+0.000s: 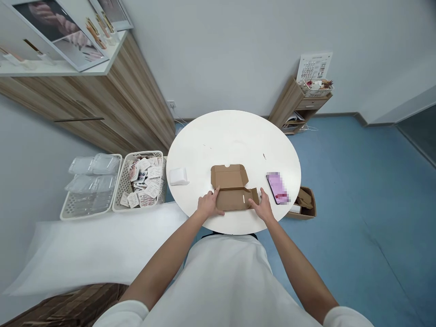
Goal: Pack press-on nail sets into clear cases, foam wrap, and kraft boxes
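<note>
A brown cardboard box, partly folded with its lid part laid back, lies near the front of the round white table. My left hand grips its left end, the index finger along the side and the thumb at the front edge. At the right end, my right hand holds the side flap between the thumb and the fingers. Right of that hand lies a phone with a pinkish, blurred screen. A small white packet rests at the table's left edge.
Left of the table stand a basket of cards and small packs and another basket with clear plastic packages. White sheeting spreads below them. An open carton sits on the floor at right. Behind are a wooden cabinet and a small shelf.
</note>
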Action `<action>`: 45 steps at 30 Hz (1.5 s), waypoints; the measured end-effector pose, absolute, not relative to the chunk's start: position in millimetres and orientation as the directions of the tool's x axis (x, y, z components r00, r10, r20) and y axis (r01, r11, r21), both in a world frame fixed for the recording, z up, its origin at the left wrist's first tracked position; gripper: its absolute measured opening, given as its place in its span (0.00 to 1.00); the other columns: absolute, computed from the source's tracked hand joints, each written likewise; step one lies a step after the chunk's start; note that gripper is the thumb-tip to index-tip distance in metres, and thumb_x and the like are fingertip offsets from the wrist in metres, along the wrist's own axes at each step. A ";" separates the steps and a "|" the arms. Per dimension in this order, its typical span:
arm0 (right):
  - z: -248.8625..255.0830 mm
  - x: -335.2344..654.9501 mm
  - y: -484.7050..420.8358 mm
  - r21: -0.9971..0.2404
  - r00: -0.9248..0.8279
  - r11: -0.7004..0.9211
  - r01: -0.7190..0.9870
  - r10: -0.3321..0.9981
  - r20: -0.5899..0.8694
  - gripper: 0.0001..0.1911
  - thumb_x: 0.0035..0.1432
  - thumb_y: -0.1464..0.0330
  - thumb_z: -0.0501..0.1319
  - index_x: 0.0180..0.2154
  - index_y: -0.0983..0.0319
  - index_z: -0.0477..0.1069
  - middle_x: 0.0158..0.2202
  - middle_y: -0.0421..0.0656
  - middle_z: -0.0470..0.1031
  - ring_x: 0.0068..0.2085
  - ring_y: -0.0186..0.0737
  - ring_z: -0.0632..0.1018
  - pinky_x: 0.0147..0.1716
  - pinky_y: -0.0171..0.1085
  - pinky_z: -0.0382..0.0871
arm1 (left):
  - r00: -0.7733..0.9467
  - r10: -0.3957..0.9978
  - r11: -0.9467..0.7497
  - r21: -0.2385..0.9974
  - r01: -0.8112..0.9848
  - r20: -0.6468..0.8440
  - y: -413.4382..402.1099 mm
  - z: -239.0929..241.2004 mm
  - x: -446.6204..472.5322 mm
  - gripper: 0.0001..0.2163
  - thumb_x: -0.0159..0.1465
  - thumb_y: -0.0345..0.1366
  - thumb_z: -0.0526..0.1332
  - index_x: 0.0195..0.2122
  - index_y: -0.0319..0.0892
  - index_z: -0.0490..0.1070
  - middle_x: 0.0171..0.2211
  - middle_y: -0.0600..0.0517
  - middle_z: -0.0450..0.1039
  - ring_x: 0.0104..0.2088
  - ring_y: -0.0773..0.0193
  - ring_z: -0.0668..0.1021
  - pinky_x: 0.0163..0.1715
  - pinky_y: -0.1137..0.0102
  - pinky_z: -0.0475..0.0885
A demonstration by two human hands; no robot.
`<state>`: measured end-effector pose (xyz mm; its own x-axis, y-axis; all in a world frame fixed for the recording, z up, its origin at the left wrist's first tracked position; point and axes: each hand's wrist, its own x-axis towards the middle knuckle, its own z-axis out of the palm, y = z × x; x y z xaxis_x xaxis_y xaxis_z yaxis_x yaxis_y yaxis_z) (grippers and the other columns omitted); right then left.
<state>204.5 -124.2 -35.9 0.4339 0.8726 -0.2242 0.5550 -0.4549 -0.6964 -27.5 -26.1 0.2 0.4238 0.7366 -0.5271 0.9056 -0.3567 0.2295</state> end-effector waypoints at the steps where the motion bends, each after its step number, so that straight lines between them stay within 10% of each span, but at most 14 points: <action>1: -40.1 207.1 -129.6 -0.752 0.451 -0.501 0.428 0.840 -0.303 0.43 0.47 0.55 0.57 0.60 0.59 0.41 0.59 0.52 0.53 0.53 0.49 0.66 0.48 0.46 0.63 | 0.424 0.735 -0.356 0.232 0.905 -0.529 -26.2 -0.1 -27.9 0.54 0.38 0.58 0.63 0.61 0.51 0.32 0.47 0.43 0.62 0.43 0.50 0.71 0.38 0.63 0.63; 5: -48.4 207.1 -137.2 -0.839 0.367 -0.517 0.172 0.824 -0.432 0.40 0.45 0.65 0.58 0.59 0.60 0.44 0.51 0.49 0.64 0.42 0.40 0.73 0.39 0.40 0.69 | 0.440 0.733 -0.347 0.271 0.898 -0.520 -25.0 -0.3 -29.2 0.53 0.38 0.56 0.64 0.61 0.50 0.33 0.46 0.43 0.64 0.44 0.50 0.71 0.38 0.64 0.63; 15: -32.0 183.8 -119.1 -0.742 0.229 -0.345 0.575 0.938 -0.259 0.30 0.48 0.66 0.57 0.54 0.59 0.55 0.45 0.46 0.67 0.36 0.38 0.73 0.36 0.39 0.69 | 0.456 0.760 -0.286 0.392 0.874 -0.463 -29.7 -6.8 -28.9 0.53 0.37 0.52 0.67 0.60 0.49 0.36 0.47 0.44 0.65 0.45 0.49 0.71 0.37 0.66 0.63; 28: -36.8 180.3 -101.6 -0.632 0.428 -0.532 0.563 0.842 -0.328 0.12 0.48 0.65 0.53 0.37 0.60 0.66 0.30 0.41 0.72 0.31 0.37 0.73 0.31 0.36 0.65 | 0.476 0.763 -0.279 0.441 0.853 -0.438 -34.7 -12.9 -33.1 0.52 0.40 0.56 0.63 0.61 0.46 0.35 0.46 0.43 0.64 0.43 0.49 0.72 0.36 0.64 0.64; 34: -40.4 177.9 -95.4 -0.561 0.419 -0.516 0.647 0.856 -0.304 0.08 0.44 0.71 0.52 0.31 0.59 0.60 0.23 0.37 0.68 0.26 0.37 0.69 0.25 0.33 0.59 | 0.377 0.878 -0.103 0.654 0.750 -0.294 -52.5 -29.5 -46.5 0.32 0.59 0.45 0.52 0.60 0.40 0.39 0.49 0.43 0.63 0.42 0.59 0.73 0.40 0.66 0.66; 38: -43.0 175.8 -93.4 -0.524 0.401 -0.505 0.686 0.863 -0.308 0.08 0.43 0.72 0.51 0.30 0.58 0.56 0.21 0.35 0.63 0.23 0.37 0.67 0.23 0.33 0.56 | 0.352 0.878 -0.006 0.726 0.688 -0.326 -57.5 -41.5 -49.5 0.19 0.59 0.38 0.52 0.52 0.42 0.58 0.41 0.48 0.70 0.32 0.64 0.75 0.39 0.66 0.68; 45: -45.1 174.9 -91.2 -0.475 0.418 -0.509 0.718 0.861 -0.291 0.09 0.45 0.72 0.50 0.32 0.58 0.57 0.22 0.36 0.64 0.24 0.37 0.67 0.23 0.33 0.56 | 0.320 0.893 0.046 0.770 0.636 -0.318 -56.8 -47.3 -46.1 0.17 0.57 0.37 0.56 0.48 0.42 0.62 0.38 0.51 0.71 0.31 0.67 0.75 0.36 0.70 0.69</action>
